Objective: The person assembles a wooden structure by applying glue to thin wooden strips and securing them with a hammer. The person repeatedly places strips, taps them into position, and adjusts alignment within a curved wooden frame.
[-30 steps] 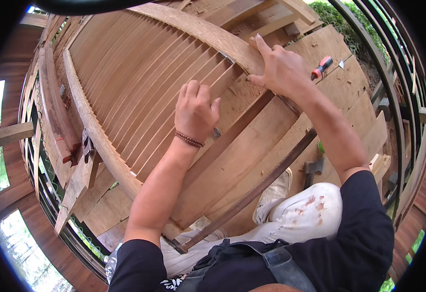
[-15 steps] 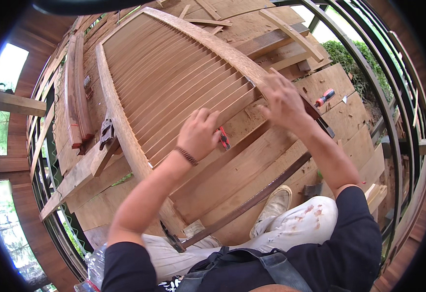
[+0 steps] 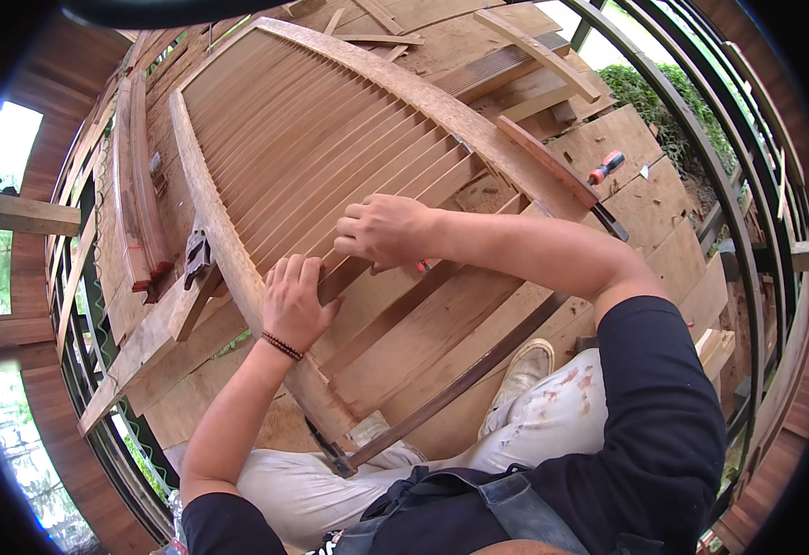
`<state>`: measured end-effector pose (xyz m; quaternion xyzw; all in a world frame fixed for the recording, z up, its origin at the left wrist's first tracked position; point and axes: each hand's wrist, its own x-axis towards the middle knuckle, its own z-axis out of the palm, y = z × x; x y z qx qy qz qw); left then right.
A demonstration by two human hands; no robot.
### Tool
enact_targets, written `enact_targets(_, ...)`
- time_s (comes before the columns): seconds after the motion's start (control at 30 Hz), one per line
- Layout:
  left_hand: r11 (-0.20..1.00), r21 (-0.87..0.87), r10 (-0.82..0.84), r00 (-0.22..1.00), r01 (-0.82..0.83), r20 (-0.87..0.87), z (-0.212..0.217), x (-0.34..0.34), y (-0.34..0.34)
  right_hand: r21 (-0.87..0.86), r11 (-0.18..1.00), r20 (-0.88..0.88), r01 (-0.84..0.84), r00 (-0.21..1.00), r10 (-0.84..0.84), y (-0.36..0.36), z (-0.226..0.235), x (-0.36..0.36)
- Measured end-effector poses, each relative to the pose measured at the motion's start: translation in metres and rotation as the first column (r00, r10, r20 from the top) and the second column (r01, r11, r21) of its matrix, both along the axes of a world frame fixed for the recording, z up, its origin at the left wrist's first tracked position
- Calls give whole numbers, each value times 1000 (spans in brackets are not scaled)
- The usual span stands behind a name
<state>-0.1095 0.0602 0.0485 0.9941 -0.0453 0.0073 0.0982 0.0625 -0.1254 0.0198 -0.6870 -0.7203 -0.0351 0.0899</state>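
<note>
Left hand (image 3: 295, 301) lies flat, released, on the slatted brown wooden louvre panel (image 3: 330, 157); right hand (image 3: 381, 231) is clenched around 1 thin wooden slat (image 3: 353, 273).

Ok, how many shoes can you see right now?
2: one pale shoe by the dark curved strip at lower right, another shoe partly hidden under the frame corner near the bottom.

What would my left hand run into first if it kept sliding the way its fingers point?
The left hand lies flat, fingers pointing up the louvred wooden panel. Going on, it would probably meet the next thin wooden slats, though the depth is hard to judge.
</note>
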Motion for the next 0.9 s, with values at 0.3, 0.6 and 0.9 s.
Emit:
enact_targets(0.3, 146, -622, 688, 531, -769, -495, 12, -67, 65, 31, 997, 47, -69, 997, 67, 8, -13, 1)
enact_targets(0.6, -187, -588, 613, 374, -787, -696, -33, -66, 58, 24, 996, -10, -89, 996, 89, 15, -15, 2)
enact_targets(0.9, -153, -662, 545, 496, -734, -676, -34, -67, 60, 35, 996, 39, -83, 996, 82, 6, -8, -1)
